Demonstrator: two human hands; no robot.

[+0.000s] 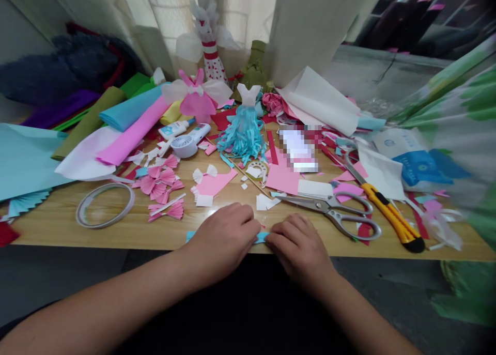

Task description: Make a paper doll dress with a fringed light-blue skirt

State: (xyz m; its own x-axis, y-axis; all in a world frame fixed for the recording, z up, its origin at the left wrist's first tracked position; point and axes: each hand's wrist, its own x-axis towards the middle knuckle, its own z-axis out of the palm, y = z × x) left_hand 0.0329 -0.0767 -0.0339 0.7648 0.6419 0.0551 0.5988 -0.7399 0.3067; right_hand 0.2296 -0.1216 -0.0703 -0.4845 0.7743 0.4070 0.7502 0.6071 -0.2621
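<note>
A narrow blue paper strip [261, 237] lies along the front edge of the table, partly hidden under my hands. My left hand [228, 233] is closed on it, fingers curled down, and the strip's end pokes out to its left. Close by on the right, my right hand [297, 244] pinches the same strip with bent fingers. Just beyond that hand are silver scissors [329, 206], their blades pointing left. Pink paper with a white bow [211, 183] sits past my left hand. Small white scraps [267, 202] are scattered between the hands and the back of the table.
A tape roll [105, 205] and pink pleated pieces [160, 182] lie left. A yellow utility knife [391, 210] is at right. Behind stand a blue fringed paper dress [244, 130], a pink one [197, 99], glue [174, 129], a small fan [185, 145] and a phone [298, 148].
</note>
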